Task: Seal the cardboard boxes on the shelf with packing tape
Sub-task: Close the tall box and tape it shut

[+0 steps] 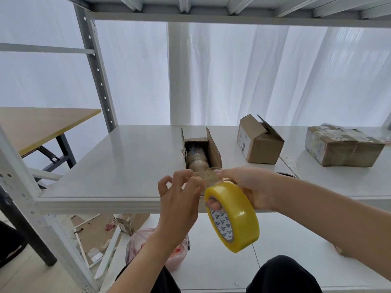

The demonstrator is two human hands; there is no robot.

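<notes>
- Three boxes sit on the shelf (pixel 127 157). The right box (pixel 342 148) is already wrapped in tape and looks done.
- The middle box (pixel 259 142) has its flaps ajar and no tape across them that I can see.
- The near box (pixel 202 151) is open towards the camera, with rolls inside; it is not sealed.
- The right hand (pixel 251 187) grips the tape roll (pixel 232 216), fingers through its core, just in front of the near box.
- The left hand (pixel 179 197) pinches the free tape end (pixel 208 176), a short strip peeled off the roll.
- My judgement: one of three is sealed; the near box's flaps must be folded shut before taping.
- A plastic bag (pixel 135 246) lies on the lower shelf; a wooden counter (pixel 42 123) stands to the left, well apart. Nothing blocks the boxes.
</notes>
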